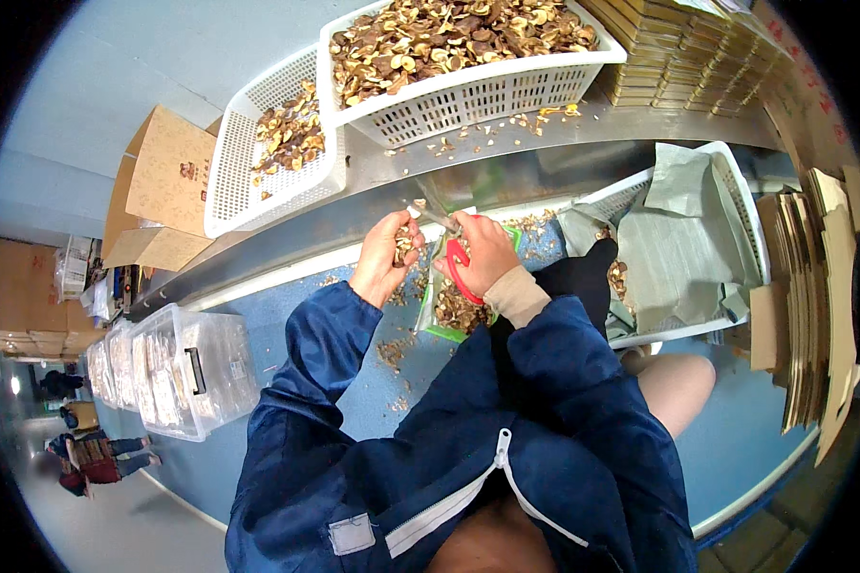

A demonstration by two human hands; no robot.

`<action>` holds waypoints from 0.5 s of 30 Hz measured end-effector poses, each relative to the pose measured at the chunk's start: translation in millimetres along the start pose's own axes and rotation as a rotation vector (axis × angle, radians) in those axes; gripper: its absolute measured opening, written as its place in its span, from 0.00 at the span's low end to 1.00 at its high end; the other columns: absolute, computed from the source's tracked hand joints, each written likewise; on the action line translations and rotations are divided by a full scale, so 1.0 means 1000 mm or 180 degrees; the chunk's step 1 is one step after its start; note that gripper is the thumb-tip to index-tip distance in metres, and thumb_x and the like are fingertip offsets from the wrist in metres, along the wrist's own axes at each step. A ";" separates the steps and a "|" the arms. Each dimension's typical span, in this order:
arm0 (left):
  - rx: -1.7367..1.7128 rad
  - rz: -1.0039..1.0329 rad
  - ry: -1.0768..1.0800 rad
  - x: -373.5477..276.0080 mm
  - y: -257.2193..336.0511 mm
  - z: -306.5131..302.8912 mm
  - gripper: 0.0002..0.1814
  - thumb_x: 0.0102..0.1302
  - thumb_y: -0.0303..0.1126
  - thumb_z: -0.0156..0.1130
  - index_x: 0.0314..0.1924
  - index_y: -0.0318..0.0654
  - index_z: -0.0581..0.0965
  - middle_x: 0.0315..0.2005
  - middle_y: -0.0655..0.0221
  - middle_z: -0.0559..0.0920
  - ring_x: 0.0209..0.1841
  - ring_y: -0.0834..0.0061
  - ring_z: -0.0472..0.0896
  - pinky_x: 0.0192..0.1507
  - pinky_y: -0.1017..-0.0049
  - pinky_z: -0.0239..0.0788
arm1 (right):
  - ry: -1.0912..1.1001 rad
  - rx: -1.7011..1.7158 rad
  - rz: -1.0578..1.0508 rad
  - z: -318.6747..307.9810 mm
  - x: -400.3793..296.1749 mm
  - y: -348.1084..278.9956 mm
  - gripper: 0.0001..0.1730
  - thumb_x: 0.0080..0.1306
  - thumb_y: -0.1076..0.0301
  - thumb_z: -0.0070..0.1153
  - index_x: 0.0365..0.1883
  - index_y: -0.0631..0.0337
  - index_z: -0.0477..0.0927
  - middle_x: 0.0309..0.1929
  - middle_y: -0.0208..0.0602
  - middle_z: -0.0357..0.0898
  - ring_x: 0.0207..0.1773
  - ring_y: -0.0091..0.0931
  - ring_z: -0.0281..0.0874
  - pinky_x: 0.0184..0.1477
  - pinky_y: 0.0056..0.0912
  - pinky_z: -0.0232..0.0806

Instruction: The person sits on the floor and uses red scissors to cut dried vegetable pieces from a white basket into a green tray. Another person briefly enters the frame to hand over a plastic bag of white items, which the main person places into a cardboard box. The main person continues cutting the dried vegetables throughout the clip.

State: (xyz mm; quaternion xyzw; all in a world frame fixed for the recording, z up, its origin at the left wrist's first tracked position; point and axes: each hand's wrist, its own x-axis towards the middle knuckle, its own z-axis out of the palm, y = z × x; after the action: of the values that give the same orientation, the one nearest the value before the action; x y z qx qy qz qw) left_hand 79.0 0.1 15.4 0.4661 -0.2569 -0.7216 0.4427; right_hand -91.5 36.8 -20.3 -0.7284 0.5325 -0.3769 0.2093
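My left hand (385,256) is cupped around several dried mushroom slices (403,245). My right hand (484,247) grips red-handled scissors (460,268), with blades pointing up and left beside a pale mushroom piece near my left fingertips. Whether the blades touch that piece cannot be seen clearly. Below my hands, a green-edged container (430,304) on the floor holds a heap of cut brown mushroom pieces (459,311). My right forearm and sleeve hide part of it. A beige band (516,296) wraps my right wrist.
A white basket (473,89) heaped with dried mushrooms and a part-filled one (229,168) stand on a metal counter (430,159). To the right are a cloth-lined basket (742,215) and cardboard sheets (806,301). A clear bin (222,372) stands left; a person (97,458) is farther off.
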 end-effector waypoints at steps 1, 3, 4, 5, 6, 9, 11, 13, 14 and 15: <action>-0.0006 0.0079 0.0042 -0.001 -0.002 0.001 0.06 0.62 0.32 0.49 0.28 0.39 0.68 0.20 0.71 0.71 0.22 0.79 0.70 0.10 0.84 0.53 | 0.0005 -0.0109 -0.0036 0.002 -0.001 0.000 0.39 0.43 0.47 0.64 0.51 0.55 0.66 0.39 0.44 0.69 0.44 0.41 0.67 0.46 0.42 0.59; 0.0340 0.0339 0.0182 -0.003 -0.004 0.003 0.06 0.62 0.32 0.50 0.29 0.39 0.69 0.20 0.71 0.72 0.21 0.80 0.71 0.10 0.84 0.54 | 0.0006 -0.0121 0.0033 0.005 0.000 0.000 0.39 0.43 0.46 0.64 0.51 0.55 0.66 0.39 0.44 0.69 0.45 0.41 0.67 0.46 0.43 0.59; 0.0514 0.0466 0.0253 -0.004 -0.006 0.003 0.06 0.62 0.32 0.50 0.30 0.39 0.69 0.19 0.71 0.72 0.20 0.80 0.71 0.10 0.84 0.55 | 0.0006 -0.0127 0.0067 0.006 -0.001 -0.001 0.39 0.43 0.45 0.64 0.51 0.54 0.66 0.39 0.44 0.69 0.45 0.41 0.67 0.46 0.43 0.59; 0.0606 0.0530 0.0285 -0.005 -0.009 0.003 0.05 0.62 0.32 0.51 0.30 0.40 0.69 0.19 0.72 0.72 0.19 0.81 0.71 0.10 0.84 0.55 | 0.0007 -0.0133 0.0101 0.006 -0.001 -0.002 0.39 0.43 0.45 0.64 0.51 0.54 0.67 0.39 0.44 0.69 0.45 0.41 0.67 0.46 0.43 0.59; 0.0698 0.0596 0.0323 -0.005 -0.012 0.002 0.05 0.62 0.32 0.51 0.31 0.40 0.70 0.19 0.74 0.72 0.19 0.82 0.71 0.11 0.85 0.56 | -0.0025 -0.0128 0.0127 0.007 -0.002 -0.002 0.38 0.44 0.45 0.63 0.51 0.54 0.67 0.39 0.44 0.69 0.45 0.41 0.66 0.47 0.43 0.58; 0.0837 0.0669 0.0443 -0.005 -0.016 0.003 0.04 0.61 0.31 0.53 0.31 0.39 0.70 0.17 0.74 0.71 0.18 0.83 0.71 0.10 0.85 0.56 | -0.0019 -0.0230 0.0160 0.011 -0.004 0.001 0.34 0.48 0.48 0.59 0.50 0.54 0.68 0.39 0.44 0.70 0.45 0.41 0.67 0.46 0.44 0.59; 0.0934 0.0716 0.0462 -0.003 -0.021 0.006 0.05 0.61 0.31 0.53 0.31 0.39 0.70 0.17 0.74 0.71 0.18 0.83 0.71 0.11 0.85 0.56 | 0.0122 -0.0463 0.0128 0.015 -0.007 0.008 0.29 0.52 0.50 0.56 0.50 0.54 0.68 0.38 0.45 0.70 0.43 0.41 0.68 0.45 0.44 0.60; 0.0948 0.0646 0.0483 -0.002 -0.022 0.008 0.05 0.61 0.31 0.53 0.30 0.39 0.70 0.17 0.74 0.72 0.17 0.83 0.71 0.10 0.85 0.56 | -0.0033 -0.0355 0.0289 0.016 -0.008 0.009 0.25 0.54 0.53 0.53 0.48 0.55 0.69 0.35 0.45 0.73 0.39 0.42 0.71 0.41 0.45 0.63; 0.0954 0.0609 0.0489 -0.001 -0.022 0.009 0.05 0.60 0.31 0.53 0.30 0.39 0.70 0.17 0.73 0.72 0.17 0.83 0.71 0.10 0.85 0.56 | -0.0108 -0.0304 0.0372 0.016 -0.009 0.010 0.23 0.56 0.54 0.52 0.47 0.56 0.70 0.33 0.45 0.74 0.37 0.42 0.73 0.39 0.45 0.64; 0.0969 0.0510 0.0525 0.000 -0.022 0.009 0.04 0.60 0.30 0.53 0.29 0.39 0.70 0.18 0.73 0.72 0.17 0.82 0.71 0.10 0.84 0.56 | -0.0256 -0.0403 0.0469 0.015 -0.009 0.008 0.23 0.56 0.53 0.51 0.47 0.56 0.70 0.33 0.46 0.75 0.36 0.43 0.74 0.37 0.45 0.65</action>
State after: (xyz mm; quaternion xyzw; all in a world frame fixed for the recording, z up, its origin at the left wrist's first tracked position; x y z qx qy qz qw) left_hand 61.9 9.7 2.1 0.5633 -0.3622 -0.5962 0.4427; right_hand -86.5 40.6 -38.5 -0.7136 0.5986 -0.2965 0.2111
